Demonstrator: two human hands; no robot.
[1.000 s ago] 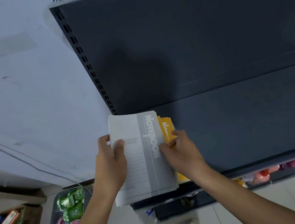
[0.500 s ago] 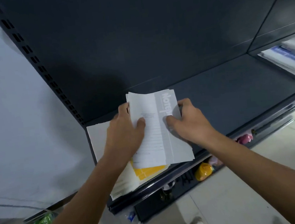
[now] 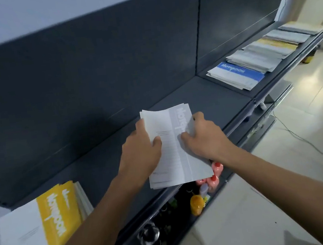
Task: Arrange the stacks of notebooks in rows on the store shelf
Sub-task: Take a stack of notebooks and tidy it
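Observation:
A thin stack of grey-and-white notebooks [image 3: 174, 149] is held over the front part of the dark shelf [image 3: 105, 169]. My left hand [image 3: 142, 154] grips its left edge, thumb on the cover. My right hand [image 3: 202, 137] grips its right edge, thumb on the grey band. A stack topped by a yellow-and-white notebook [image 3: 42, 228] lies at the shelf's left end. More notebook stacks [image 3: 258, 59], the nearest with a blue cover [image 3: 235, 75], lie in a row on the shelf section to the right.
The shelf's dark back panel [image 3: 90, 70] rises behind. Below the shelf edge a lower shelf holds pink bottles [image 3: 213, 177], a yellow jar [image 3: 196, 205] and dark items. Pale tiled floor [image 3: 264, 181] with a cable [image 3: 303, 142] lies to the right.
Both hands have carried the grey notebooks to the right, off the yellow-topped stack, which stays at the left end. The view has swung right, revealing the row of stacks further along.

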